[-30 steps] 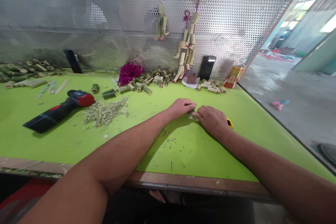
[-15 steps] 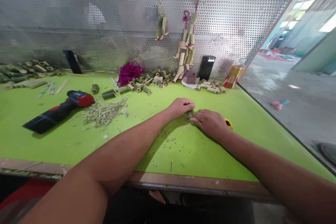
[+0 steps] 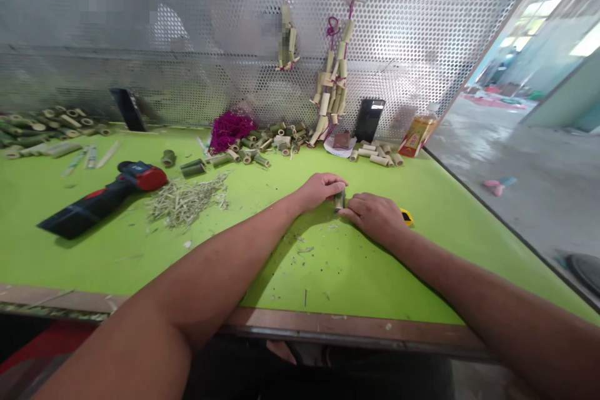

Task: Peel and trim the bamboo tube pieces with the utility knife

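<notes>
A short bamboo piece stands between my two hands on the green table. My left hand grips its upper part with closed fingers. Around its lower right side, my right hand is curled, with the thumb against the base of the piece; whether the fingers hold anything else is hidden. A yellow and black tool lies just beyond my right hand, partly covered by it. Small bits of debris are scattered on the table in front of my hands.
A red and black power tool lies left beside shavings. Along the back are bamboo pieces, purple string, phones and a bottle. Bamboo figures hang on the perforated metal panel.
The fingers of my left hand have shifted slightly up on the bamboo piece, and more of the piece shows. My right hand stays nearly in place.
</notes>
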`<state>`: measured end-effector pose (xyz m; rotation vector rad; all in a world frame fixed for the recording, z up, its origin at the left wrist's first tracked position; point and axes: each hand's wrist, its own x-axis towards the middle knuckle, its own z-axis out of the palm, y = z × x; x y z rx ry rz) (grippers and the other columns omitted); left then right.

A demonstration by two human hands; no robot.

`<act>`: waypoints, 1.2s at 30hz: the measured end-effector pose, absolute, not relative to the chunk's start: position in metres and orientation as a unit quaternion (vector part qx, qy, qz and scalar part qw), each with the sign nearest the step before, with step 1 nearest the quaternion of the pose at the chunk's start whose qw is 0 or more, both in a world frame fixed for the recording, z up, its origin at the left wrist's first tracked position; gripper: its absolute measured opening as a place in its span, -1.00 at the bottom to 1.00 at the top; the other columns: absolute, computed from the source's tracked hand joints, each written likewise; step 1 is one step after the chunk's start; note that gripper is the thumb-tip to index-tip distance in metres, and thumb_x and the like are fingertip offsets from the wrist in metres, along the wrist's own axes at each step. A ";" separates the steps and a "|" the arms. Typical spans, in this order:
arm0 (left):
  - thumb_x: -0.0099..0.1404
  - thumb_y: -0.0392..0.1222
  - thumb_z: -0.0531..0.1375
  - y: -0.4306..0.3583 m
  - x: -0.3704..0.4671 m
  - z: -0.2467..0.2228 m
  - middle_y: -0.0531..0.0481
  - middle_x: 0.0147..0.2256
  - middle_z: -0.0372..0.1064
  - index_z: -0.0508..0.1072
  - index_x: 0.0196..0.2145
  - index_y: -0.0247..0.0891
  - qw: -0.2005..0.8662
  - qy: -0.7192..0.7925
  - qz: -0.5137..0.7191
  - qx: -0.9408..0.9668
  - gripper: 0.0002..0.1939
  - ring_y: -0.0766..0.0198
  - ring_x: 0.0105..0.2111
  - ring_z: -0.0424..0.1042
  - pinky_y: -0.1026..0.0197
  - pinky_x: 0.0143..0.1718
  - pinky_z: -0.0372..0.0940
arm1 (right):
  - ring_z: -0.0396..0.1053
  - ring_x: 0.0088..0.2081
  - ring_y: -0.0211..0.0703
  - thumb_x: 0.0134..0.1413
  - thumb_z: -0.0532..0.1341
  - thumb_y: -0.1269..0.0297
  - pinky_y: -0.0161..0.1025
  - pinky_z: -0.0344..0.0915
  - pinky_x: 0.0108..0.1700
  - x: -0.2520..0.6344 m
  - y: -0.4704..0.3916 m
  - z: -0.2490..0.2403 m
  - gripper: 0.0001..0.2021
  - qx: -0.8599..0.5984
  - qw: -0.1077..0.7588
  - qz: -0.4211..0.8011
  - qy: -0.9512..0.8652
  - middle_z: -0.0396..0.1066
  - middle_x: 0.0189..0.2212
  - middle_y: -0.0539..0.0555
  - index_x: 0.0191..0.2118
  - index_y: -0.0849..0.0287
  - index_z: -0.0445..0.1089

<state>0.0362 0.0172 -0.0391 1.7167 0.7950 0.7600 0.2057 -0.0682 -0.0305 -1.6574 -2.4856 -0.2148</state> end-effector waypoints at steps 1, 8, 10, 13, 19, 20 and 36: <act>0.20 -0.07 0.16 0.018 0.035 -0.039 -0.07 -0.37 0.44 0.49 -0.10 -0.38 0.534 0.327 0.322 0.710 -0.61 0.42 -0.51 0.23 0.29 -0.40 0.20 | 0.28 -0.37 -0.22 0.29 -0.13 -0.06 -0.29 -0.01 -0.40 0.206 -0.068 -0.030 -0.51 -0.563 0.083 -0.071 -0.820 0.41 -0.41 0.05 -0.38 0.14 0.38; 0.21 -0.05 0.15 0.020 0.035 -0.039 0.01 -0.44 0.39 0.50 -0.12 -0.34 0.509 0.314 0.295 0.745 -0.62 0.44 -0.52 0.18 0.32 -0.43 0.13 | 0.26 -0.39 -0.23 0.28 -0.12 -0.06 -0.28 -0.04 -0.42 0.209 -0.067 -0.030 -0.51 -0.551 0.106 -0.076 -0.824 0.39 -0.44 0.03 -0.41 0.14 0.36; 0.21 -0.04 0.14 0.019 0.035 -0.038 0.01 -0.43 0.40 0.50 -0.11 -0.34 0.501 0.313 0.292 0.752 -0.61 0.44 -0.52 0.18 0.32 -0.43 0.12 | 0.27 -0.39 -0.23 0.29 -0.12 -0.05 -0.28 -0.03 -0.41 0.209 -0.066 -0.030 -0.52 -0.571 0.121 -0.088 -0.807 0.39 -0.43 0.05 -0.40 0.15 0.37; 0.23 -0.06 0.13 0.018 0.034 -0.037 -0.02 -0.35 0.45 0.49 -0.09 -0.33 0.516 0.311 0.285 0.745 -0.62 0.44 -0.50 0.21 0.32 -0.42 0.14 | 0.28 -0.38 -0.22 0.29 -0.09 -0.03 -0.28 -0.02 -0.41 0.208 -0.064 -0.031 -0.54 -0.591 0.125 -0.098 -0.791 0.40 -0.42 0.04 -0.39 0.15 0.37; 0.17 -0.08 0.22 0.020 0.036 -0.041 -0.12 -0.23 0.49 0.50 -0.12 -0.34 0.540 0.300 0.304 0.725 -0.63 0.34 -0.32 0.40 0.25 -0.22 0.27 | 0.28 -0.36 -0.21 0.30 -0.08 0.01 -0.26 -0.01 -0.41 0.208 -0.064 -0.031 -0.58 -0.576 0.096 -0.114 -0.804 0.39 -0.42 0.04 -0.38 0.14 0.37; 0.16 -0.09 0.23 0.021 0.037 -0.042 -0.13 -0.23 0.49 0.50 -0.13 -0.35 0.542 0.302 0.305 0.723 -0.63 0.32 -0.31 0.41 0.23 -0.20 0.28 | 0.28 -0.37 -0.21 0.30 -0.08 0.01 -0.26 -0.01 -0.41 0.208 -0.064 -0.031 -0.58 -0.575 0.092 -0.113 -0.805 0.40 -0.42 0.05 -0.37 0.14 0.38; 0.18 -0.12 0.20 0.019 0.036 -0.041 -0.16 -0.24 0.49 0.47 -0.14 -0.39 0.555 0.325 0.312 0.700 -0.66 0.35 -0.34 0.41 0.23 -0.23 0.29 | 0.32 -0.34 -0.19 0.30 -0.12 -0.02 -0.27 0.05 -0.40 0.202 -0.068 -0.028 -0.54 -0.540 0.047 -0.077 -0.837 0.42 -0.40 0.06 -0.35 0.13 0.38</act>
